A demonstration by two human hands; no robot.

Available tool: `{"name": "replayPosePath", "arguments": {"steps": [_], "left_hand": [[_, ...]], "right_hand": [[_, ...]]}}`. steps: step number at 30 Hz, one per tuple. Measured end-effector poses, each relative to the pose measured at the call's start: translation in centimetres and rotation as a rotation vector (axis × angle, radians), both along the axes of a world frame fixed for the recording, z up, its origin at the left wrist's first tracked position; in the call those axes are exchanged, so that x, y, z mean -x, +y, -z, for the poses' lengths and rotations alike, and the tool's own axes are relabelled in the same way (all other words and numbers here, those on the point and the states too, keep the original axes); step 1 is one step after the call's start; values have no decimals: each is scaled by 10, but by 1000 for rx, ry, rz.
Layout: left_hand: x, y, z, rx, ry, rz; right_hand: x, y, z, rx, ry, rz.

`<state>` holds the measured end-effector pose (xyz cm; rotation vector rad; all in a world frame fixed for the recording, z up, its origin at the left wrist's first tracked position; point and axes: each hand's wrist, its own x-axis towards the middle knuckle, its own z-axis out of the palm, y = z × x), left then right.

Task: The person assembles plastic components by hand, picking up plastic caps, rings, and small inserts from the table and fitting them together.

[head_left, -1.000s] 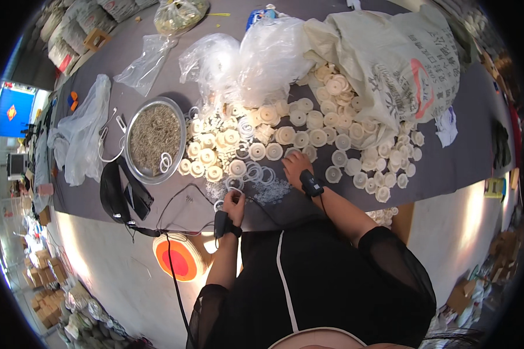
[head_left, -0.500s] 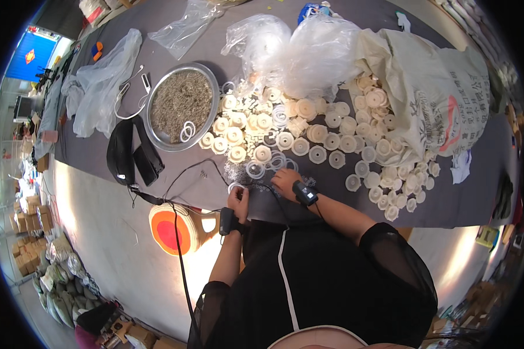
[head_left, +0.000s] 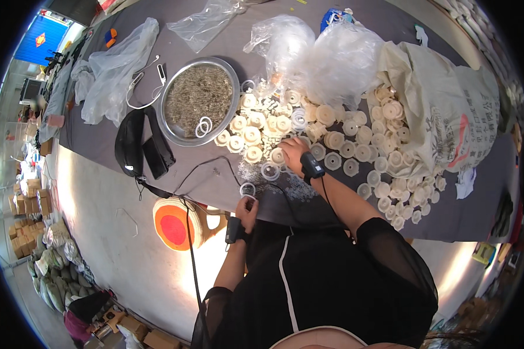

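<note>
My left hand (head_left: 247, 213) is at the table's front edge, its fingers closed on a white plastic ring (head_left: 247, 188) that sticks up from the fingertips. My right hand (head_left: 295, 153) reaches over the front of a heap of cream round plastic parts (head_left: 252, 136), fingers apart and curved down beside one cream disc (head_left: 277, 156). Whether the fingertips touch a part is hard to make out. Just below that hand lie more white rings (head_left: 270, 170). Many tiny clear rings (head_left: 297, 191) are scattered on the cloth between my hands.
A round metal tray (head_left: 235, 87) full of small brownish pieces stands at left, two white rings on it. Beside it lie a black waist bag (head_left: 129, 142) and a white cable (head_left: 135, 104). Clear plastic bags (head_left: 343, 64) and a woven sack (head_left: 431, 93) sit behind the heap. A black cable (head_left: 215, 158) crosses the cloth.
My right hand has moved away from the white rings, farther over the table to the cream parts. My left hand keeps its ring, now held more upright and nearer the table edge.
</note>
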<state>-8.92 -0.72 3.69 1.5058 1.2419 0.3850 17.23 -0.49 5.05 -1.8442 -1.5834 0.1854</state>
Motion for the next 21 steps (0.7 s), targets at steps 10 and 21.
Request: {"name": "replayPosePath", "arguments": {"steps": [10, 21], "left_hand": [[19, 2, 4, -21, 24, 14], [6, 4, -20, -22, -9, 17]], "right_hand": [[25, 56, 23, 297, -207, 107], [14, 51, 32, 430, -296, 84]]}}
